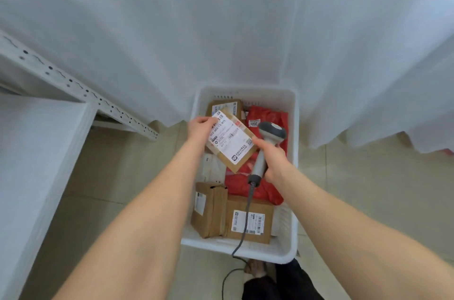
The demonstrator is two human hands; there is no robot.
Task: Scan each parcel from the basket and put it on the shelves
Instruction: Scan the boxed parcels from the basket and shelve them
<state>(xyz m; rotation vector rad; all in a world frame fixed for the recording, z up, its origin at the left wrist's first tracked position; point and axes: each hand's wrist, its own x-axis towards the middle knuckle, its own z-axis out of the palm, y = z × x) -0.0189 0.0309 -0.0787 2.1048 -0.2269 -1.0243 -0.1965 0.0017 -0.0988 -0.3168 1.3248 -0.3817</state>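
Well off to the left of the left hand (200,127), the white shelves (36,152) stand with a perforated upright (73,86), ready to take whatever is scanned. The left hand pinches the far corner of a flat cardboard parcel (231,140), thumb and fingers closed on its edge. It holds the parcel above the basket (240,249), label up and tilted, most likely so the barcodes face the reader. Just to the right of the parcel, the right hand (275,157) is wrapped round the grip of a grey scanner (272,129). One digit reaches forward to the parcel's near corner, apparently to steady it. The scanner's head stands beyond that hand, upright beside the label and not clearly aimed at it. So I judge the scan is being lined up, not finished. Its cable (245,216) trails back under the right hand, across the basket, and over the near rim to the floor.

Beneath both hands the basket holds more work. There are red bags (267,113) below and beyond the right hand and another brown parcel (221,105) past the left hand. Two cardboard boxes (249,220) sit nearer the person than either hand. A white curtain (221,29) hangs behind everything.
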